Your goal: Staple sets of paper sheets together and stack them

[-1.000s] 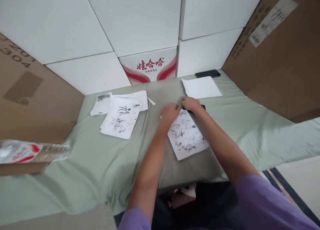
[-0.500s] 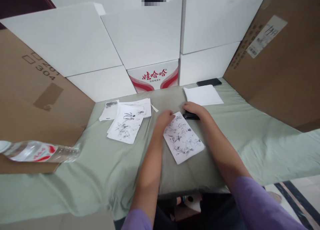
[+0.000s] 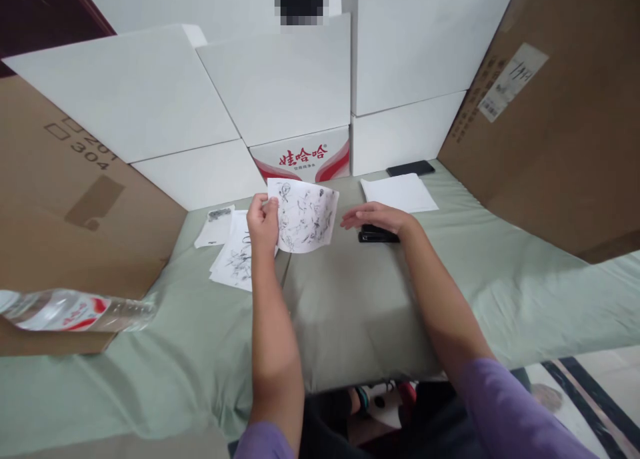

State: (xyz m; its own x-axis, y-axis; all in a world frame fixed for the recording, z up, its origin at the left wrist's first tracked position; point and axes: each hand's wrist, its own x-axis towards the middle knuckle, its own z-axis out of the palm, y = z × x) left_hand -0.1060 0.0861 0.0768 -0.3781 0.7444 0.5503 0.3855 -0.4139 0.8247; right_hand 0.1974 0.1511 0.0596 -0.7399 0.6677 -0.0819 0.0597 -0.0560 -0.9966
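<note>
One drawing-covered paper, likely light and bendy, suits an edge hold: your left grip pinches it; your right grip is outstretched, empty.

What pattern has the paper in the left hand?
The paper is white with dark, sketchy drawings; head view.

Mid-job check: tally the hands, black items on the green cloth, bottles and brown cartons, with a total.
Hands: 2, left hand holding drawn paper, right hand open
Black items: 2, flat slab, stapler-like object
Bottle: 1
Brown cartons: 2, left carton, right carton
Total: 7
</note>
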